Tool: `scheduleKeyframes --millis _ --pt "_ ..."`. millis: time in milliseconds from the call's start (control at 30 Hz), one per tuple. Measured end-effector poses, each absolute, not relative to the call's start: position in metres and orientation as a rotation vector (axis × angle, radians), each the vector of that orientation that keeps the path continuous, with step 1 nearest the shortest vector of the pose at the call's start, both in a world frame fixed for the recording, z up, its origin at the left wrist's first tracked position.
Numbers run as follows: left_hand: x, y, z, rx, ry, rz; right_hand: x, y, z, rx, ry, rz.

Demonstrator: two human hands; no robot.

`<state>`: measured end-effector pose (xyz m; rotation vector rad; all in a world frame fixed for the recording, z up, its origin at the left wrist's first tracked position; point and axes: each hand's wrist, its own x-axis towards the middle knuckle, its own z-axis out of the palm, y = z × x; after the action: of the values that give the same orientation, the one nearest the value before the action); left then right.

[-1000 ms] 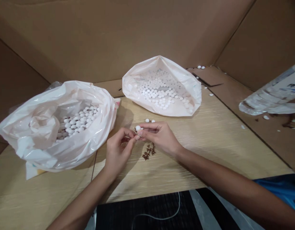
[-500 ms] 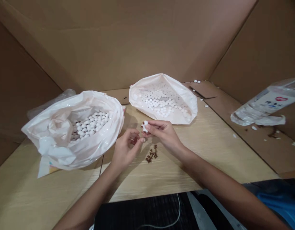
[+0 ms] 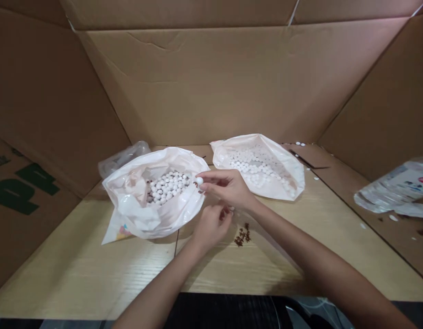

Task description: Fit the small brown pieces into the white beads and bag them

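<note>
My right hand (image 3: 228, 186) pinches a white ball with a brown star-shaped base (image 3: 199, 181), like an artificial cotton boll, between thumb and fingers. It is over the right rim of the left white plastic bag (image 3: 184, 219), whose mouth gapes over many white balls (image 3: 168, 186) with bits of brown among them. Below it, my left hand (image 3: 214, 224) is closed, fingers curled in toward the thumb; what they hold, if anything, is hidden. Several brown star-shaped pieces (image 3: 243, 235) lie in a small pile on the wooden table, to the right of my left hand.
A second white bag (image 3: 297, 183) with white pieces (image 3: 255, 167) lies open behind my right hand. Cardboard walls (image 3: 225, 82) surround the table (image 3: 142, 278). At the right a clear plastic bottle (image 3: 396, 187) lies tilted, with stray white bits (image 3: 393, 218) nearby.
My right hand has gone left with the white ball, from beside my left hand to the left bag's rim. My left hand's fingers have curled in. The camera view has shifted left and up.
</note>
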<state>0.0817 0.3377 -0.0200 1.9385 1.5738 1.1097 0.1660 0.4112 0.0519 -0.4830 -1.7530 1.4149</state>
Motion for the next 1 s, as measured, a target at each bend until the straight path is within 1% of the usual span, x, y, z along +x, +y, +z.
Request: scheduleKeyframes --millis 167,300,400,567,900,1000 --pt "0.081 0.335 -0.018 1.920 1.566 1.072 0.146 0.412 0.064 -0.414 -1.967 1.125" --pt "0.081 0.335 -0.017 1.955 1.560 1.109 0.127 0.417 0.071 -0.419 -2.070 0.985" --pt "0.080 0.336 -0.019 1.974 1.563 1.112 0.109 0.423 0.072 -0.433 -2.126 0.964" --pt "0.078 0.339 -0.021 1.974 1.572 1.111 0.097 0.428 0.072 -0.434 -2.223 1.045" --pt "0.079 0.337 -0.013 1.920 1.445 1.165 0.150 0.432 0.076 -0.591 -2.114 0.980" --pt "0.077 0.339 -0.013 1.914 1.468 1.181 0.174 0.437 0.070 -0.697 -2.086 0.897"
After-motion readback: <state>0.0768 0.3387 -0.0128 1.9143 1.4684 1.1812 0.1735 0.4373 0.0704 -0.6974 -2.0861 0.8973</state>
